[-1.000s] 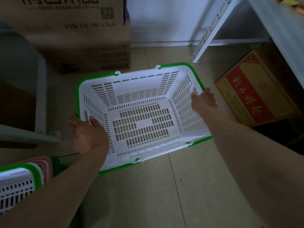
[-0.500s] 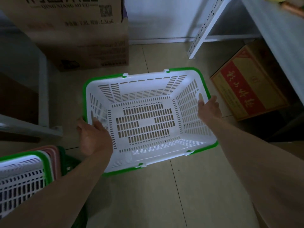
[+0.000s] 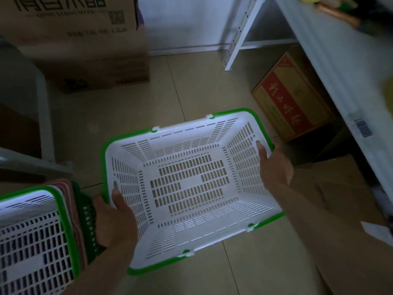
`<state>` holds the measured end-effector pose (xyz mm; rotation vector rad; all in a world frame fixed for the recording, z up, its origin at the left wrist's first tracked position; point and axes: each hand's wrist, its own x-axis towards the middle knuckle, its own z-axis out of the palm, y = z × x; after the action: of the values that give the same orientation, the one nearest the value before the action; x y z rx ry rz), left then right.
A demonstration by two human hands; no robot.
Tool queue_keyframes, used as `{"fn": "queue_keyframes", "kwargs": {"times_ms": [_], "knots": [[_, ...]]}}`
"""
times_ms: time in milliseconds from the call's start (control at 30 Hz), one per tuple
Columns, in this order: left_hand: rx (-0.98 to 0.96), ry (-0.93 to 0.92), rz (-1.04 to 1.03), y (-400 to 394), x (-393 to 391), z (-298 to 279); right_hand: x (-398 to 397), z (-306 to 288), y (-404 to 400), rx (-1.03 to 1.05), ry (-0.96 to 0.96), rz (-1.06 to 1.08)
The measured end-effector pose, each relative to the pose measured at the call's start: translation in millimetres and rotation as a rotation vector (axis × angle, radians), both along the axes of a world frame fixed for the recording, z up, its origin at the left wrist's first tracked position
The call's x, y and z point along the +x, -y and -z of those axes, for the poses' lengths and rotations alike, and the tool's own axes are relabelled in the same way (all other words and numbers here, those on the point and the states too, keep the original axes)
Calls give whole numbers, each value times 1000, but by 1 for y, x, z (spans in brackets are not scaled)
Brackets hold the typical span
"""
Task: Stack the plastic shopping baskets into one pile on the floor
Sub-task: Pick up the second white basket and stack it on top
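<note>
I hold a white slotted shopping basket with a green rim (image 3: pixel 189 184) above the tiled floor, its opening facing up. My left hand (image 3: pixel 114 220) grips its left end wall, thumb inside. My right hand (image 3: pixel 274 167) grips the right end wall at the handle slot. At the lower left stands a pile of nested baskets (image 3: pixel 38 237): a white one with a green rim on top, pink and dark green rims showing beside it. The held basket is just right of the pile, and its left end lies close to the pile's dark green rim.
Large cardboard boxes (image 3: pixel 85 43) stand at the back left. A red-and-tan carton (image 3: pixel 291 103) sits under white metal shelving (image 3: pixel 331 60) on the right. Flattened cardboard (image 3: pixel 340 209) lies on the floor at the right. A grey frame (image 3: pixel 44 124) stands at the left.
The held basket has come toward me and lower in view, nearer the pile at the lower left. More of the pile shows. Both hands keep their grip.
</note>
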<state>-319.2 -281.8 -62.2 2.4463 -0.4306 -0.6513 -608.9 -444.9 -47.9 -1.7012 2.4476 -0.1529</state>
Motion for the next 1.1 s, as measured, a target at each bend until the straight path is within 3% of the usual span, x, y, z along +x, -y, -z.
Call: {"fn": "queue_keyframes", "kwargs": {"times_ms": [367,633,1100], "knots": [[-2,-36,266,23,-4,-80,-38,-85,-35,-117,-58,219],[-50,63,470,53,14,-147,-49,-141,-70,-196,-6,347],[-90,172,480,42,82,-263,17,-266,-106,-263,106,394]]}}
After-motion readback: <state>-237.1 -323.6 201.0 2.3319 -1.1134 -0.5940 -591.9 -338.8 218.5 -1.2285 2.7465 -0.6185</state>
